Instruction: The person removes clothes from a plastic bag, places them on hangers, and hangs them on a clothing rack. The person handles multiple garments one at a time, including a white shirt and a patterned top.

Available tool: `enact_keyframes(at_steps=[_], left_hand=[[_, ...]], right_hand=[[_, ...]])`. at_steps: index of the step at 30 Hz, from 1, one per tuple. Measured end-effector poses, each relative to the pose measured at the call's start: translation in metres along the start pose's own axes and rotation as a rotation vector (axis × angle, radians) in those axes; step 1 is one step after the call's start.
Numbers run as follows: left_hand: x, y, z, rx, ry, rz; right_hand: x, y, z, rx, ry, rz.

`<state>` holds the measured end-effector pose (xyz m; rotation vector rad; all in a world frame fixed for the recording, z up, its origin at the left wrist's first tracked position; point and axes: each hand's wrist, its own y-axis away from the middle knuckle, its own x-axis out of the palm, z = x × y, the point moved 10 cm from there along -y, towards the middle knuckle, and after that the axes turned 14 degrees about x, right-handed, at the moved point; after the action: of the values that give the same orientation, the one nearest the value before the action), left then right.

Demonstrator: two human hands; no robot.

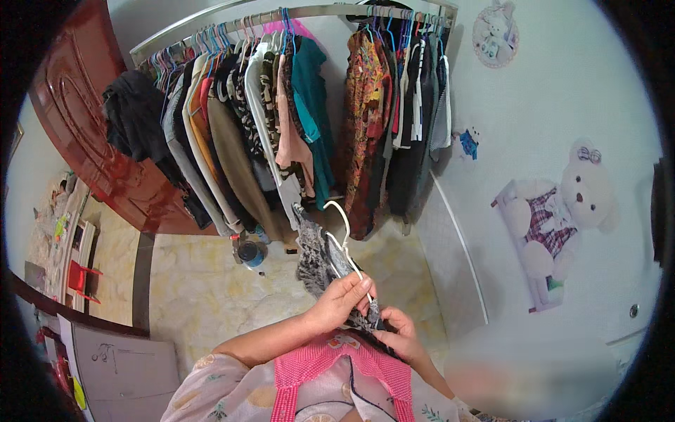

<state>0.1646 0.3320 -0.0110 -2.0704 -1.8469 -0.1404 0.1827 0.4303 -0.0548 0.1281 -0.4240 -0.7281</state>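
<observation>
My left hand (345,298) grips a white clothes hanger (345,232) by its shoulder, thumb on top. The hanger's hook points up and away from me. A grey and black patterned garment (314,258) hangs on the hanger, with one end of the hanger inside its far shoulder. Close to my chest, my right hand (398,332) pinches the garment's near edge beside the hanger's other end. The lower part of the garment is hidden behind my left hand and forearm.
A metal clothes rail (311,10) full of hung clothes stands ahead. Left of it is a red-brown wooden door (84,100), with a dark blue container (250,254) on the tiled floor (211,285) nearby. A wall with a teddy bear sticker (548,221) rises at right.
</observation>
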Motion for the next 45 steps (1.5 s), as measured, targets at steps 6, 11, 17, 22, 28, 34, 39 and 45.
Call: enact_keyframes(at_steps=[6,11,17,22,28,34,39,45], left_hand=[[-0.011,-0.036,0.009,0.000,-0.025,-0.027],[-0.026,-0.074,0.008,0.025,-0.045,-0.003],[-0.052,-0.129,-0.015,0.231,0.055,0.062],[-0.096,-0.165,-0.044,0.367,-0.062,0.046],[-0.166,-0.204,-0.078,0.423,-0.150,0.068],[-0.258,-0.226,-0.086,0.373,-0.107,-0.049],[-0.297,-0.236,-0.089,0.360,-0.066,-0.121],[-0.319,-0.246,-0.097,0.374,-0.115,-0.175]], right_hand=[[-0.024,-0.024,0.019,-0.063,0.065,-0.009],[-0.040,-0.054,0.044,-0.124,0.110,-0.098],[-0.056,-0.110,0.097,-0.201,0.131,-0.248],[-0.061,-0.173,0.169,-0.330,0.223,-0.322],[-0.047,-0.284,0.269,-0.470,0.300,-0.354],[-0.018,-0.402,0.356,-0.647,0.430,-0.405],[0.000,-0.485,0.399,-0.717,0.366,-0.342],[0.010,-0.541,0.405,-0.674,0.523,-0.355]])
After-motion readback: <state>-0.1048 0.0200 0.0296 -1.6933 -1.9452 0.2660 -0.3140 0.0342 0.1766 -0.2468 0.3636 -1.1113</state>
